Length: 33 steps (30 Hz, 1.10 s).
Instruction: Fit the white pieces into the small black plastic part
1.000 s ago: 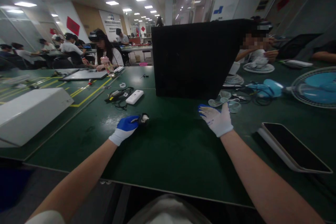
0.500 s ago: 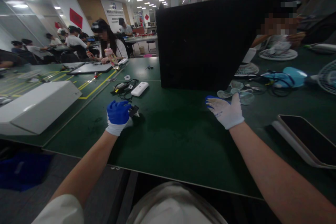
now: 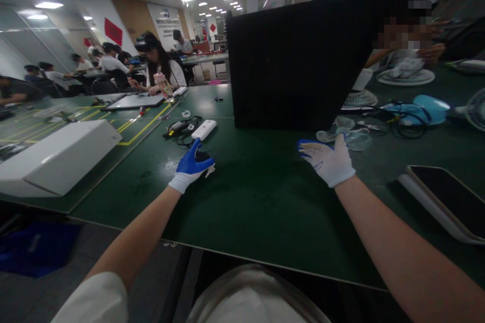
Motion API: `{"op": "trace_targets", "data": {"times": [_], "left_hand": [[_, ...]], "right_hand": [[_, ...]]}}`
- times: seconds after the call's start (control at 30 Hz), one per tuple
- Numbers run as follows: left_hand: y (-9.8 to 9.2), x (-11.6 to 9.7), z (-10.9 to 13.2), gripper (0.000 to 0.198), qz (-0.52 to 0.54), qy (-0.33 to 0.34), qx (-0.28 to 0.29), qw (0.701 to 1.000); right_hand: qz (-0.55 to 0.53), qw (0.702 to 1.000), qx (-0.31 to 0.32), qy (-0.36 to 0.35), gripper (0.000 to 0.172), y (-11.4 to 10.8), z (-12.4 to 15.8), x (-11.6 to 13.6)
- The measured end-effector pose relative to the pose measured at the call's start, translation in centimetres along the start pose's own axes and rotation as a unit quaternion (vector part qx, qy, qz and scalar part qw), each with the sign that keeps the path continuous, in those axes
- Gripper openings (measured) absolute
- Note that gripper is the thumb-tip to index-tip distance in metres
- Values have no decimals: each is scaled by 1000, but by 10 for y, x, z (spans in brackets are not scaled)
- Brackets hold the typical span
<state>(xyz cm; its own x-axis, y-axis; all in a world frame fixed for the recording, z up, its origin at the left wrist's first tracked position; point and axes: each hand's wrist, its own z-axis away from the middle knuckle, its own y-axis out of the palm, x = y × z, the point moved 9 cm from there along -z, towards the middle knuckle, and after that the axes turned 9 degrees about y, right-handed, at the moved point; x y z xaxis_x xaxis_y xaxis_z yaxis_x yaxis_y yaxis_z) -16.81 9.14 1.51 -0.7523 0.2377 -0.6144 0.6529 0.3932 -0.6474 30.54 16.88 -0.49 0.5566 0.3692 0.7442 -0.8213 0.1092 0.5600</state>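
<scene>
My left hand (image 3: 191, 164) wears a blue-palmed white glove and lies on the green table (image 3: 257, 202), palm turned up and sideways, fingers curled around a small black-and-white part (image 3: 207, 166) that peeks out at its right. My right hand (image 3: 328, 160), gloved the same, rests flat on the table with fingers stretched out and holds nothing. Just beyond its fingertips lies a clear plastic fan blade (image 3: 343, 137). A big black panel (image 3: 303, 60) stands upright behind both hands.
A white box (image 3: 56, 156) sits at the left, a white adapter (image 3: 203, 129) with black cables (image 3: 180, 128) behind my left hand, a tablet (image 3: 443, 197) at the right. Blue fan parts (image 3: 417, 108) and white grilles (image 3: 405, 76) lie far right. Other people sit at tables behind.
My left hand has turned over, from palm down over the small part to palm sideways with the thumb up. My right hand has stayed flat in place.
</scene>
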Motion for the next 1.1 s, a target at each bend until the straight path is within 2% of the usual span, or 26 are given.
{"op": "trace_targets", "data": {"times": [0.1, 0.2, 0.33, 0.47, 0.63, 0.7, 0.77, 0.83, 1.0, 1.1], "left_hand": [[6, -16, -3, 99, -48, 14, 11, 999], [13, -24, -4, 91, -77, 22, 13, 997], [11, -20, -4, 76, -87, 9, -11, 996], [4, -16, -1, 76, -57, 2, -29, 998], [21, -43, 6, 94, -55, 99, 52, 992], [31, -55, 7, 95, -64, 117, 65, 989], [45, -71, 6, 90, -69, 127, 72, 987], [67, -92, 5, 82, -73, 143, 90, 983], [141, -167, 7, 71, -62, 191, 154, 967], [174, -209, 15, 66, -50, 214, 171, 960]], "right_hand": [[0, 1000, -7, 8, 85, 0, 0, -1], [7, 1000, -8, 9, 84, 2, 1, 0], [10, 1000, -13, 1, 83, 1, 3, 1], [-1, 1000, -5, -1, 85, -3, 0, 1], [-15, 1000, 13, 6, 88, -7, -6, -1], [-14, 1000, 11, 5, 89, -7, -6, -1], [-9, 1000, 5, 4, 89, -7, -5, 0], [-6, 1000, -2, 6, 88, -6, -3, 0], [-5, 1000, -13, 13, 88, -6, -1, 1], [2, 1000, -15, 12, 88, -8, -1, 1]]}}
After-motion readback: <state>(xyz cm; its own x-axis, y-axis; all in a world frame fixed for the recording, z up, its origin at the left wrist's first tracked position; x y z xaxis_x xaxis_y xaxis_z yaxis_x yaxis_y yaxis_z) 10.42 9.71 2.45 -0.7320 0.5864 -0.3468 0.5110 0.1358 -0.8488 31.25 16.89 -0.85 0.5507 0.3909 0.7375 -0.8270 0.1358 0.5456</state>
